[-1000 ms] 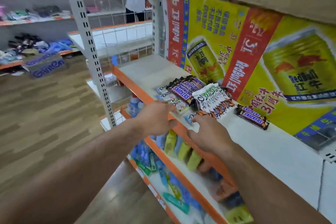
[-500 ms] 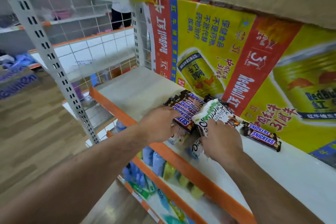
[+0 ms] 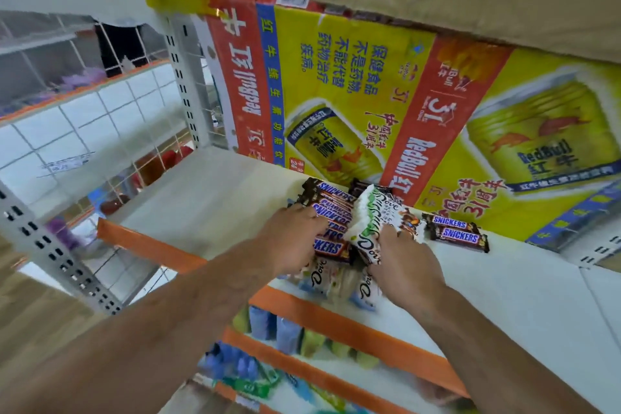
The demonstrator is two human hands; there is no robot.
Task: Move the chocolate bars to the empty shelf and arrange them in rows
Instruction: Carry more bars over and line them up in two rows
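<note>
White orange-lipped shelf (image 3: 208, 205) under my hands, Red Bull carton (image 3: 336, 94) behind, left hand (image 3: 289, 239) curled round brown Snickers stack (image 3: 331, 208), right hand (image 3: 403, 265) gripping white Dove bars (image 3: 373, 222), bundles touching.

Bare forearms; left hand (image 3: 291, 240), right hand (image 3: 405, 267).

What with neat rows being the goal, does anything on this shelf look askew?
Yes. No rows yet, just a jumble: Snickers bars fanned crookedly under the left hand, Dove bars gripped by the right hand lying across them, and two Snickers stray to the right.
</note>
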